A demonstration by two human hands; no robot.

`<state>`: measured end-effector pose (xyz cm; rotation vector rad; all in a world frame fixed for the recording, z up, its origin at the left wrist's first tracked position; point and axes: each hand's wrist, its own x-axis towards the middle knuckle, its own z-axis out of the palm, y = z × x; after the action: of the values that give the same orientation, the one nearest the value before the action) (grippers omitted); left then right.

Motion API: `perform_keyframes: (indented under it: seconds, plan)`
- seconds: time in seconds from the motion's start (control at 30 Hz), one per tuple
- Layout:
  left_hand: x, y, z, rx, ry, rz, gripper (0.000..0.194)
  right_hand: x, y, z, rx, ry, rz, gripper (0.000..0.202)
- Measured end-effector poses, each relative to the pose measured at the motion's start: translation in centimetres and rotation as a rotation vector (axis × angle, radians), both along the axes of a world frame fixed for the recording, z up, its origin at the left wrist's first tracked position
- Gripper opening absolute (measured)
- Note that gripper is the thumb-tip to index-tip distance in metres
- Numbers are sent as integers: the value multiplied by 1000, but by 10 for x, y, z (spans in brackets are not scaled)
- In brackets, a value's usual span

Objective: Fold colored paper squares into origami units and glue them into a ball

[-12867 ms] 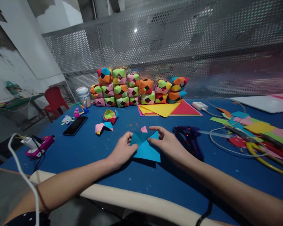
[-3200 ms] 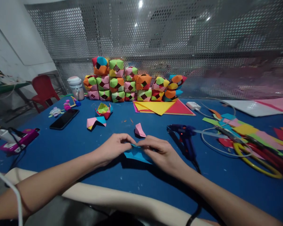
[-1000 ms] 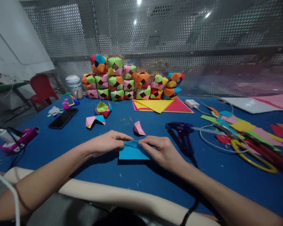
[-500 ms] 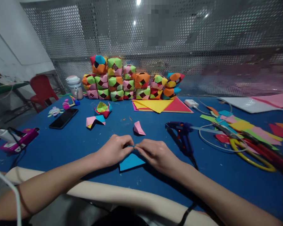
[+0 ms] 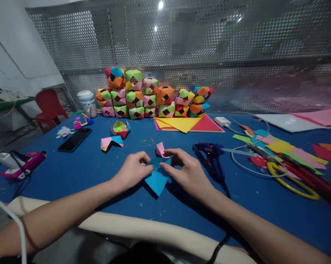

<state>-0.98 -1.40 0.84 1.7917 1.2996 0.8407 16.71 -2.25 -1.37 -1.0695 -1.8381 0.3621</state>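
Note:
A blue sheet of paper [image 5: 157,180] with crease lines is held a little above the table, one corner pointing toward me. My left hand [image 5: 134,169] pinches its left edge between thumb and fingers. On the opposite edge, my right hand [image 5: 186,169] grips the paper, thumb in front and fingers behind. Just beyond the paper lies a small folded pink paper piece [image 5: 160,149], partly hidden by my right fingers. A blue glue gun [image 5: 213,156] rests to the right of my right hand. Folded pink-and-blue paper pieces [image 5: 107,142] lie farther off to the left.
Stacked paper modules [image 5: 135,98] line the back of the blue table [image 5: 94,176]. Coloured sheets [image 5: 206,124], paper strips [image 5: 286,146] and yellow-handled scissors [image 5: 291,185] lie to the right. A phone [image 5: 75,139], a bottle [image 5: 87,102] and a purple power strip [image 5: 25,167] are at left.
The blue paper, folded into a triangle half a second ago, is now opened out with creases showing. My hands have moved apart and slightly away from me.

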Motion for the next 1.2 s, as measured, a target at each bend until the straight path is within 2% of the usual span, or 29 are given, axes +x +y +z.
perform_keyframes:
  seconds: [0.07,0.13,0.3,0.53,0.7,0.87,1.0,1.2]
  plan:
    - [1,1,-3,-20,-62,39,10,-1,1,-1,-66,-1,-34,11]
    - [2,2,-7,-23,-102,53,10,-2,1,-2,-62,-10,-15,8]
    - [3,3,-11,-48,-163,80,9,-4,0,-4,94,-10,104,10]
    - [5,1,-10,-96,-186,78,9,-3,-2,-7,206,-73,155,17]
    - [6,0,-11,-87,-164,71,10,-5,-4,-8,185,-100,129,9]
    - [6,-2,-12,-77,-133,73,11,-5,-1,-7,125,58,28,14]
    - [6,-2,-12,-71,-132,125,12,-5,-1,-6,150,46,74,9]
    - [6,-1,-14,-113,-195,127,12,-5,-4,-7,204,-52,168,18]
